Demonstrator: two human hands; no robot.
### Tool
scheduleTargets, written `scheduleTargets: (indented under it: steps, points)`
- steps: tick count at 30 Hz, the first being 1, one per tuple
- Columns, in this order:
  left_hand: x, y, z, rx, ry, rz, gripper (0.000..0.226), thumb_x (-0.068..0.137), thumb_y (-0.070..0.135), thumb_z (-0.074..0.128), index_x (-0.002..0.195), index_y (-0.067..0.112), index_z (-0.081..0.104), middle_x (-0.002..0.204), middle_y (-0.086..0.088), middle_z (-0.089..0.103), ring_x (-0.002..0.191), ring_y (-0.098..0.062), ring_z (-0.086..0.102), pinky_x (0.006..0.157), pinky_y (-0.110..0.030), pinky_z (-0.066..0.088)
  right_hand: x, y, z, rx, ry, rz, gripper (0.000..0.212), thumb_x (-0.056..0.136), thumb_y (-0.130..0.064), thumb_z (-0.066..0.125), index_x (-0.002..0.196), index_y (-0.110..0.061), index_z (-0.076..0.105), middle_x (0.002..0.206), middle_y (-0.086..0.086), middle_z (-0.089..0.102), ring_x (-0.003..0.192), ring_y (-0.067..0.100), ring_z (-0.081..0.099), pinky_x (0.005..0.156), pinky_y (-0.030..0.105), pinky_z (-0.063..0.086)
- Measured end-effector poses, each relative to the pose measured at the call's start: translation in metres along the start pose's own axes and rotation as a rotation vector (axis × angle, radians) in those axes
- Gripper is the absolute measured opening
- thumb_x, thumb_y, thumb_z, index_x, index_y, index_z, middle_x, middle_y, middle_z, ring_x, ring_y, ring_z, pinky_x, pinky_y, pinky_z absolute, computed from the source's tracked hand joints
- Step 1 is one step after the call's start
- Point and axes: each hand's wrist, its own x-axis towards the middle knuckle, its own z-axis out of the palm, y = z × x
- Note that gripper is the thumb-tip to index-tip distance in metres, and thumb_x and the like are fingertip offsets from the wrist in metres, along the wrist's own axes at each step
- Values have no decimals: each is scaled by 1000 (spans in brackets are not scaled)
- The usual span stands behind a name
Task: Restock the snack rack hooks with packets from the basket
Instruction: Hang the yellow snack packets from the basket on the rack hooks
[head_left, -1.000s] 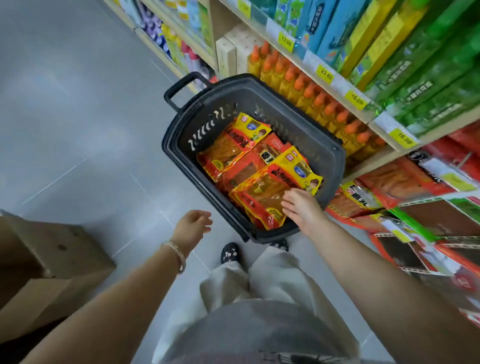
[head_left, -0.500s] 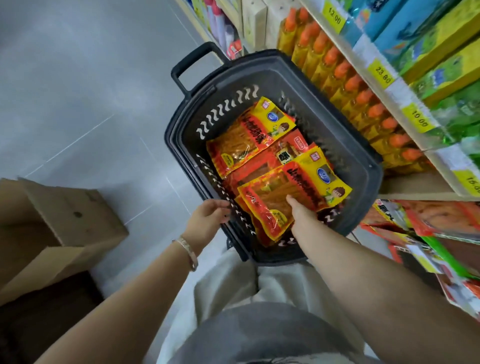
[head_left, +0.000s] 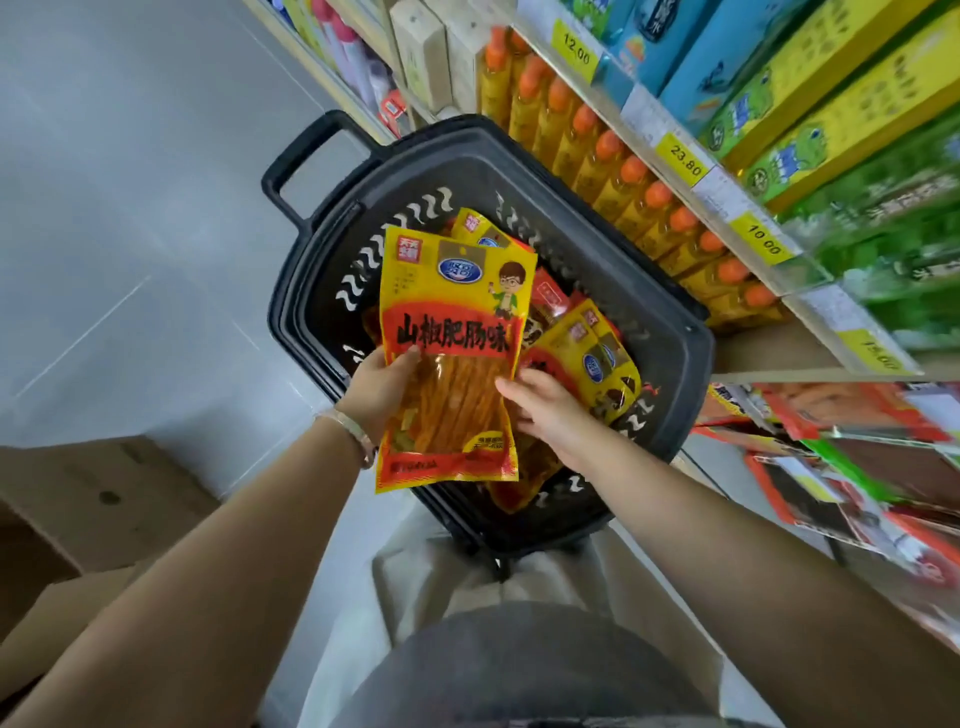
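Above the basket (head_left: 670, 317), centre frame: packet (head_left: 452, 332) picked, hanging pending.
Left hand (head_left: 382, 397) grips the packet's left edge; right hand (head_left: 548, 413) touches its right edge, grip cannot be told. Next move likely carries it to the rack (head_left: 841, 452), lower right, clearing the basket rim and shelf (head_left: 763, 353) edge; open floor (head_left: 130, 208) lies left.
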Motion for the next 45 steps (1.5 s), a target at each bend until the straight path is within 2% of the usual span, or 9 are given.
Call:
scheduleTargets:
  steps: [5,11,20,24,30,36,40,43,45]
  points:
    - [11,-13,-21,209,81,-40,22,100,17,42,109,8,59,94,-12,66,80,-29,64,81,-46,55,19,29,-10,291,550,347,55,92,-36,53,139,-12,40,139,12,46,121,30,48,103,44,41]
    - [22,-13,-35,258,-43,-41,17,98,21,46,98,22,64,98,-7,71,83,-23,70,77,-40,56,29,55,3,559,617,587,66,89,-48,56,141,-10,39,146,11,41,131,32,41,105,44,35]
    - [22,7,-47,183,-232,-140,25,99,16,43,119,16,57,110,-14,69,98,-33,67,77,-49,57,13,44,36,663,732,57,48,68,-20,82,110,-18,60,102,-3,65,95,19,60,86,37,47]
    - [9,25,-38,184,-225,-59,44,99,47,36,130,19,51,116,-13,66,102,-33,65,87,-53,52,-21,35,34,520,701,-142,51,68,-18,82,107,-30,51,95,-12,61,83,5,56,69,23,40]
    - [-36,50,10,400,-323,264,63,90,66,34,126,20,56,117,-7,66,104,-26,65,91,-45,51,-94,48,21,444,920,-371,23,92,-46,53,109,-34,61,97,-17,64,94,10,59,80,24,44]
    - [-126,46,93,576,-474,707,40,94,54,38,121,31,57,125,10,57,109,-9,55,93,-26,39,-210,101,-18,475,1239,-612,22,99,-21,45,115,-12,58,110,3,62,106,18,56,94,29,42]
    - [-206,12,156,496,-654,910,26,97,32,47,81,42,64,83,32,63,80,22,55,74,-6,41,-299,160,-47,542,1398,-680,11,98,-19,48,103,-22,57,98,-8,63,92,2,57,83,15,41]
    - [-256,-25,201,463,-768,977,27,97,29,49,82,41,68,87,27,68,88,11,59,84,-14,45,-359,207,-67,493,1530,-669,17,99,-29,44,90,-22,57,81,-20,56,70,-8,52,65,2,35]
    - [-286,-44,229,418,-785,1044,22,96,30,50,83,35,67,88,22,67,88,6,59,83,-20,43,-396,236,-80,419,1603,-619,31,100,-35,40,74,-22,51,71,-15,50,64,6,46,63,17,32]
